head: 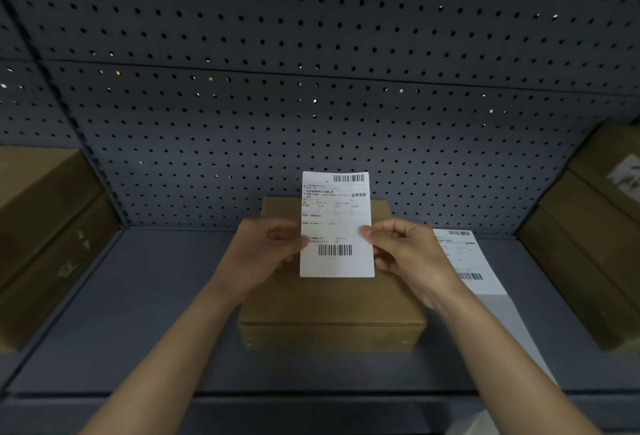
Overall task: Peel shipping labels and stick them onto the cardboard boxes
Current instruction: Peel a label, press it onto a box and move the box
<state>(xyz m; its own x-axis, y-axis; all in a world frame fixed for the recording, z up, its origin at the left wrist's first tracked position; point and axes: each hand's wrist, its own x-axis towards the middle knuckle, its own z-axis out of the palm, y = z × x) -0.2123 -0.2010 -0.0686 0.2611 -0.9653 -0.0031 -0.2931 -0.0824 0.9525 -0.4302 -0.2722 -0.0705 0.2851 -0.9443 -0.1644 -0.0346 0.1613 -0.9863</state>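
Pegboard [311, 122] behind; left hand [266, 254] and right hand [405, 251] pinch the label [336, 226] edges above the box [332, 306]. Uneven peeling could crease it.

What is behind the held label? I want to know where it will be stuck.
Behind the label, held by the left hand and right hand, sits a cardboard box; the label covers part of its top.

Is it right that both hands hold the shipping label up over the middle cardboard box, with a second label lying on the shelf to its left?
Not quite. The head view shows both the left hand and right hand holding the shipping label over the middle cardboard box, but the second label lies on the shelf to its right.
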